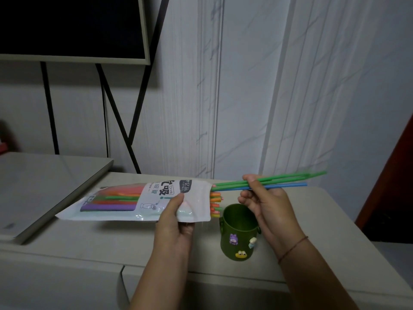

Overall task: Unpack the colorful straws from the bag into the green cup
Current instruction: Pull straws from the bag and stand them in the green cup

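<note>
My left hand point(175, 220) grips the white straw bag point(138, 201) near its open right end, holding it level above the table. Orange and yellow straw tips point(215, 203) poke out of the opening. My right hand point(262, 201) pinches a few green and blue straws point(288, 180) that stick halfway out of the bag, pointing right. The green cup point(240, 232), with small cartoon charms on its side, stands upright on the table below the bag's mouth and looks to hold nothing.
A grey flat device point(44, 189) lies on the left of the beige table point(89, 247). A dark screen on a black stand point(73, 27) rises behind it. A white curtain hangs at the back. A dark red edge borders the far right.
</note>
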